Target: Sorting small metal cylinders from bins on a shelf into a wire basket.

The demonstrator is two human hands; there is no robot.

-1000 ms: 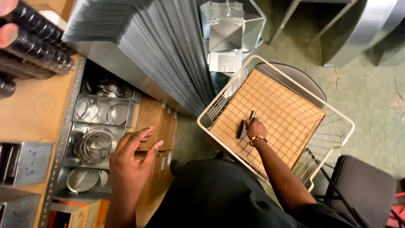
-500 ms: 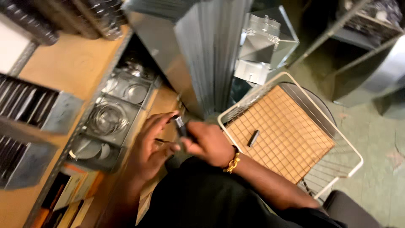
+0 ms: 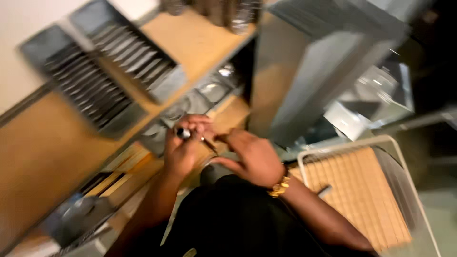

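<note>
Gripping a small dark marker-like pen [image 3: 184,134], the left hand [image 3: 183,150] is curled shut around its barrel, with the rounded dark end showing between thumb and forefinger. A thin dark tip or rod sticks out of the same fist toward the right hand [image 3: 252,157], though motion blur makes it hard to tell whether this belongs to the pen or is a separate piece. The right hand sits just beside the left, its fingers bent and its fingertips [image 3: 223,138] meeting that thin dark part; it seems to pinch it, but the blur leaves the grip uncertain. A gold watch or bracelet [image 3: 280,186] circles the right wrist, above a black sleeve [image 3: 228,219].

Both hands meet over the edge of a wooden shelf unit [image 3: 190,43], in front of a lower compartment holding round shiny metal parts [image 3: 212,88]. On top of the shelf lie two trays of stacked grey metal grilles [image 3: 102,71]. To the right stand large folded sheet-metal duct pieces [image 3: 304,71].

Lower right, a white wire basket [image 3: 400,157] holds a tan gridded board [image 3: 362,195], and a second small dark pen-like object [image 3: 325,191] lies on that board, close to the right forearm and well apart from the hands.
</note>
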